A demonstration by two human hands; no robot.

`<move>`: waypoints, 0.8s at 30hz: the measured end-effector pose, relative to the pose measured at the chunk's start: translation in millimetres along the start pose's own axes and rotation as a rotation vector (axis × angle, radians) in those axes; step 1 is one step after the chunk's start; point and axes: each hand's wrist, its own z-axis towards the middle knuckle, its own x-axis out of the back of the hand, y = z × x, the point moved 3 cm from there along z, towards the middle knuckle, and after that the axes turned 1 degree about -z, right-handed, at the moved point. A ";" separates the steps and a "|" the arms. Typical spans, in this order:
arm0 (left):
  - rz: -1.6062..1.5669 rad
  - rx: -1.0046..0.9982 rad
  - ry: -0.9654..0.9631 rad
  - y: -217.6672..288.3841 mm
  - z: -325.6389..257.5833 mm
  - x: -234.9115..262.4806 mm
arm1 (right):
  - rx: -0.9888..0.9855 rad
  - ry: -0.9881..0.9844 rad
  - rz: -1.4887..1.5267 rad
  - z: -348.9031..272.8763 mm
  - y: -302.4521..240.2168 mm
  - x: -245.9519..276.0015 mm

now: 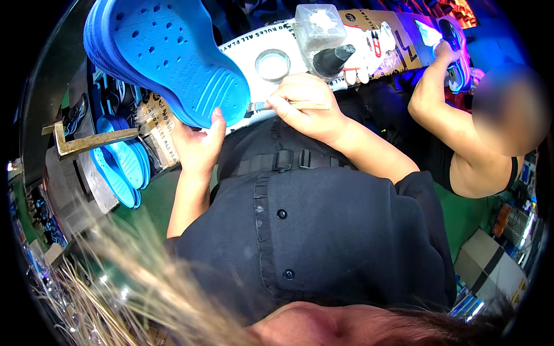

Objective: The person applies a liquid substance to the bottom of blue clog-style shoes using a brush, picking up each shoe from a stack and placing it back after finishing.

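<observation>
Crowded factory bench (398, 55) across top of frame, covered with printed sheet; co-worker's arm (438, 109) at upper right. Bright blue perforated foam clog sole (167, 55) fills upper left, long axis slanting down to centre. Left hand (199, 144) grips its lower heel end from beneath. Right hand (306, 106), fingers closed on thin metal-ferruled brush (259, 106), sits just right of sole, tip pointing at heel edge.

Left hand (199, 144) holds a blue clog sole (167, 57); right hand (306, 106) grips a small brush (259, 106) beside it.

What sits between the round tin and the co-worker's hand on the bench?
In the head view, a clear plastic tub and a dark cone-shaped nozzle lie between the round tin and the co-worker's hand.
</observation>
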 end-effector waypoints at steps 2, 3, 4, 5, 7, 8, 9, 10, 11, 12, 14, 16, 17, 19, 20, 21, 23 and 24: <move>-0.001 -0.016 0.013 1.9 -0.7 0.7 | 0.012 -0.040 -0.028 1.1 0.3 -0.9; 0.000 -0.015 0.015 2.0 -0.8 1.5 | -0.010 -0.013 -0.021 0.5 1.6 1.0; -0.004 -0.021 0.008 2.2 -1.1 2.2 | -0.031 0.014 -0.015 0.1 2.8 2.6; -0.010 -0.027 -0.003 1.9 -1.1 1.9 | -0.033 0.015 -0.016 -0.7 3.7 3.3; -0.016 -0.051 0.010 3.8 -1.6 -0.2 | 0.000 0.037 -0.056 -2.3 3.6 4.7; -0.020 -0.078 0.026 5.3 -1.6 -0.7 | -0.001 0.037 -0.057 -1.7 2.8 3.8; -0.021 -0.077 0.025 4.3 -1.9 -0.7 | 0.042 0.030 -0.035 -0.4 -0.1 1.6; -0.008 -0.095 0.015 3.0 -2.2 -0.6 | 0.086 0.023 -0.013 0.0 -2.4 0.5; 0.008 -0.113 0.008 2.6 -2.6 0.3 | 0.087 0.022 -0.012 0.2 -2.7 -0.1; 0.009 -0.113 0.010 2.8 -2.7 -0.1 | 0.100 -0.002 -0.051 0.2 -3.3 -1.5; 0.014 -0.243 0.080 6.5 -3.3 -0.9 | 0.112 -0.026 -0.091 -0.4 -3.5 -1.2; 0.002 -0.260 0.090 3.9 -2.6 -2.3 | 0.087 -0.017 -0.078 -2.3 -1.6 3.6; -0.009 -0.279 0.102 3.7 -3.1 -2.0 | 0.088 -0.019 -0.077 -2.2 -1.3 3.3; -0.061 -0.262 0.123 4.9 -4.5 -4.1 | 0.058 0.016 -0.014 -1.9 0.5 3.7; -0.114 -0.246 0.139 5.2 -4.2 -4.9 | 0.056 0.017 -0.014 -0.6 -0.6 3.2; -0.115 -0.245 0.137 5.2 -4.0 -4.2 | 0.082 -0.005 -0.017 2.0 -3.7 1.2; -0.023 -0.238 0.087 4.4 -3.4 -3.1 | 0.108 -0.027 -0.020 2.5 -4.8 -1.8; -0.023 -0.238 0.087 4.1 -2.8 -4.8 | 0.108 -0.014 -0.024 0.6 -3.3 -3.2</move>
